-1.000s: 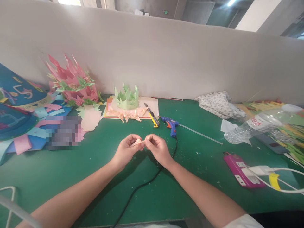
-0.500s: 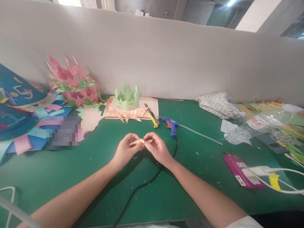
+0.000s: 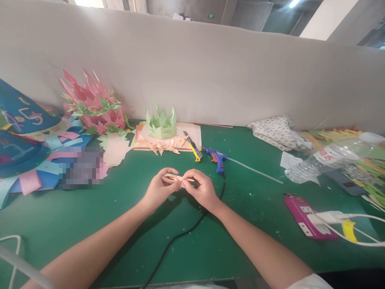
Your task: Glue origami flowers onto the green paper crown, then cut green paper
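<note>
A small folded piece of pale peach paper is pinched between both hands just above the green table. My left hand grips its left end with fingers curled. My right hand grips its right end, thumb and forefinger pressed together. The paper now shows thin pointed flaps spread sideways. A blue glue gun lies just behind my right hand, its black cord running under my right wrist toward me.
Behind the hands lie a yellow utility knife, a green paper crown on peach sheets, and a pink paper flower. Coloured scraps pile at left. A water bottle, a cloth and a pink power strip sit at right.
The hands have drawn the folded paper outward, so it looks longer and flatter with its flaps spread. Both hands stay in nearly the same place.
</note>
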Available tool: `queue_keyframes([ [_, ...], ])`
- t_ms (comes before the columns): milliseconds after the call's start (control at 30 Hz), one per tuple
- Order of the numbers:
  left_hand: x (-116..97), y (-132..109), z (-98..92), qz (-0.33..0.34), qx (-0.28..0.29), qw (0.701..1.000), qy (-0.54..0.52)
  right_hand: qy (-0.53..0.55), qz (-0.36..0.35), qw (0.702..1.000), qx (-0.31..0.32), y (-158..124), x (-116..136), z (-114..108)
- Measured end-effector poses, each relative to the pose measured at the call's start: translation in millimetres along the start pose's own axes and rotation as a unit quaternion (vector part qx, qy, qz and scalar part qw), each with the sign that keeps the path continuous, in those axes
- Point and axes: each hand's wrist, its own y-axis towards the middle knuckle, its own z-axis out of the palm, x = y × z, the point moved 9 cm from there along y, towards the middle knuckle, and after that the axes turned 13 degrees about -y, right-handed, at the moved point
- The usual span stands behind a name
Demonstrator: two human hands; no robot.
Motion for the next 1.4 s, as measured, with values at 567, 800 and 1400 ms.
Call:
queue_keyframes([
  [567,4.2,5.9,-7.2,0.025,-0.008,1.0,-0.016,0.062,0.054,0.997,-0.004,-1.0,-11.1,2.2],
  [800,4.2,4.0,-3.4,0.027,-0.006,0.998,-0.049,0.148,0.142,0.979,0.013,-3.3,-25.1,13.2],
  [1400,10.0,3.7,-1.5,-0.024,0.012,1.0,-0.016,0.264,0.144,0.952,0.053,-4.7,-19.2,22.0],
])
